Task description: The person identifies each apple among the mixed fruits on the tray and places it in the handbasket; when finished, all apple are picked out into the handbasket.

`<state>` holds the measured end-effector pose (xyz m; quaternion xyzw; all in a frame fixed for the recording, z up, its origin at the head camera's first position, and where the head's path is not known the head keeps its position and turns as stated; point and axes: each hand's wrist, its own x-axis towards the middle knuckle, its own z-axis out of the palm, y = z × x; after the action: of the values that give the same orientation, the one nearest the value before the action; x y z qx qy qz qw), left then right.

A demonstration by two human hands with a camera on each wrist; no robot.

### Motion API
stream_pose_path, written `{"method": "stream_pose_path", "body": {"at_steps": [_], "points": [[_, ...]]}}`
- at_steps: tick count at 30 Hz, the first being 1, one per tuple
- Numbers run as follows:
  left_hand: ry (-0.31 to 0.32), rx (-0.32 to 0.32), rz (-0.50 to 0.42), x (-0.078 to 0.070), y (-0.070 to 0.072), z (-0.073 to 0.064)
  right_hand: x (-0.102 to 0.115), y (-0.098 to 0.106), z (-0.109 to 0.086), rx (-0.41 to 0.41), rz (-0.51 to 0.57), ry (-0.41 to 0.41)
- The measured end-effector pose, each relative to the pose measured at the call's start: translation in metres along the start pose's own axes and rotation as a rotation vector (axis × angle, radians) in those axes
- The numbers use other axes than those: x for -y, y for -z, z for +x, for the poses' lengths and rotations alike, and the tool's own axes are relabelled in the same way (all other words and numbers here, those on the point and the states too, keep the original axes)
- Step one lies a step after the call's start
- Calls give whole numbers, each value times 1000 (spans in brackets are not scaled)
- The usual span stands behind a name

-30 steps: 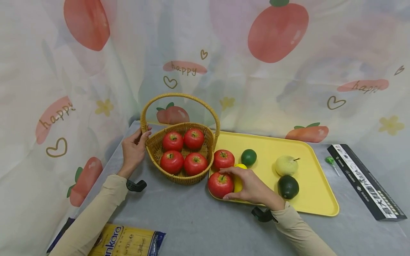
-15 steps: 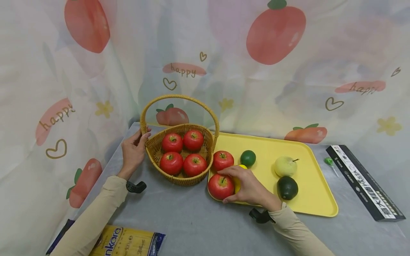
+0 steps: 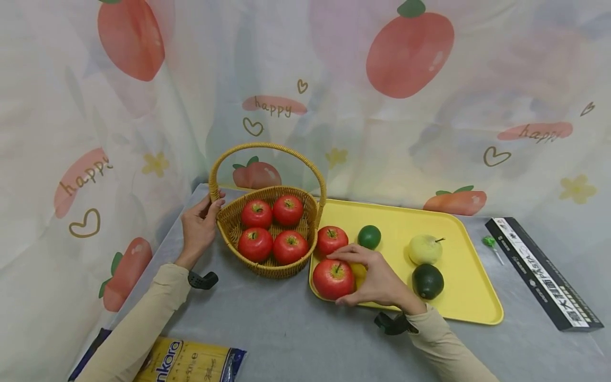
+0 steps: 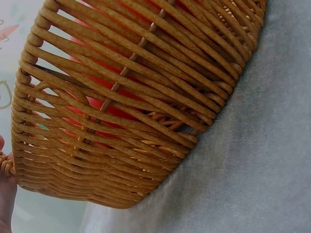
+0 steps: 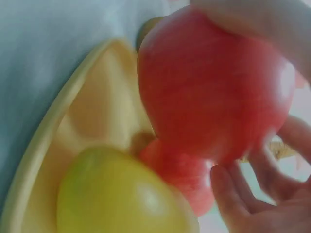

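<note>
My left hand (image 3: 198, 228) pinches the foot of the handle of a wicker basket (image 3: 267, 269) at its left side. Several red apples sit inside the basket; its woven wall fills most of the left wrist view. Over the near left corner of the yellow tray (image 3: 391, 212), my right hand (image 3: 379, 276) grips a red apple (image 3: 331, 280) between thumb and fingers. Another apple (image 3: 331, 240) rests just behind it, beside the basket. A lemon (image 5: 116, 194) lies on the tray below the held apple, partly covered by my right hand in the head view.
A green lime (image 3: 369, 236), a pale pear (image 3: 425, 249) and a dark green avocado (image 3: 427, 281) share the tray. To the right lie a green lollipop (image 3: 489, 242) and a long black pasta box (image 3: 544, 273). A spaghetti packet (image 3: 191, 362) sits near my left forearm.
The apple in my right hand has shifted slightly to the right and seems a little higher. My left hand stays on the basket handle.
</note>
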<state>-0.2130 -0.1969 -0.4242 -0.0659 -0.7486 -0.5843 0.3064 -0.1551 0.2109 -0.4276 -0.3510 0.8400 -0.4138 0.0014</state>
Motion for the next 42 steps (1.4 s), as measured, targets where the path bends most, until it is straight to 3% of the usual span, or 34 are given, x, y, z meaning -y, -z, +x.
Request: {"method": "stream_pose_path", "body": {"at_steps": [5, 9, 15, 24, 35, 42], "points": [[11, -4, 25, 2, 0, -1, -4, 5, -2, 63, 392, -48], [14, -6, 38, 3, 0, -2, -6, 5, -2, 76, 522, -69], [13, -6, 24, 4, 0, -2, -3, 6, 0, 53, 513, -94], [10, 4, 29, 4, 0, 0, 3, 14, 11, 12, 538, -41], [19, 6, 17, 4, 0, 1, 21, 15, 41, -41, 566, -20], [-7, 6, -1, 2, 1, 1, 39, 8, 64, -24, 513, 8]]}}
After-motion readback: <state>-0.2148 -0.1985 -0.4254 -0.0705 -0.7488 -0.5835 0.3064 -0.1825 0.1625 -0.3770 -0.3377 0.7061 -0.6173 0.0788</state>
